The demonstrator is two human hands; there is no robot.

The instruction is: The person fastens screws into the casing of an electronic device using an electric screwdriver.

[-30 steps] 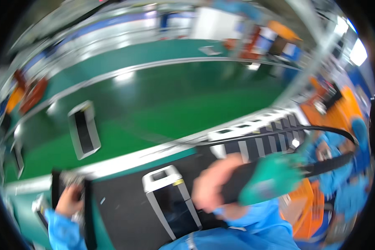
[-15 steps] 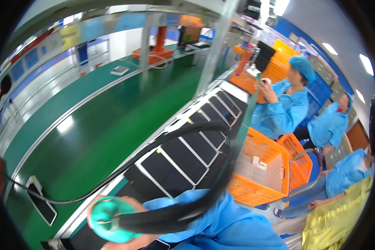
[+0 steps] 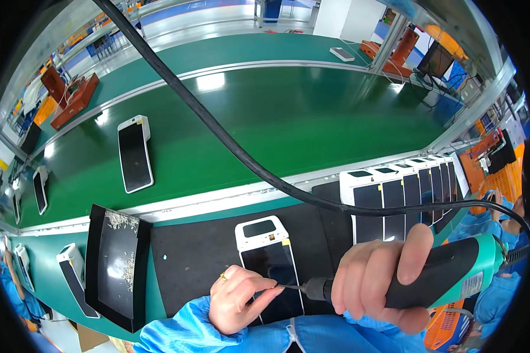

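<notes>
My right hand [image 3: 374, 282] is wrapped round a black and teal electric screwdriver [image 3: 450, 273], held nearly level with its bit pointing left. At the bit's tip, the thumb and fingers of my left hand [image 3: 237, 297] are pinched together. What lies between them is too small to make out. Just behind both hands, a white handheld terminal [image 3: 271, 259] with a dark screen lies on a black mat [image 3: 188, 256]. My left hand covers part of its lower end. To the left stands a black tray [image 3: 115, 259] holding many small silvery screws [image 3: 122, 220].
A row of white terminals [image 3: 394, 197] stands at the right. One more terminal [image 3: 135, 154] lies on the green conveyor belt [image 3: 265, 123] beyond a metal rail. The black cable [image 3: 229, 144] hangs across the view. Co-workers in blue sit at both sides.
My view has swung from the right-hand side to the bench before me. The screwdriver now points left, and my left hand's fingers meet at its bit.
</notes>
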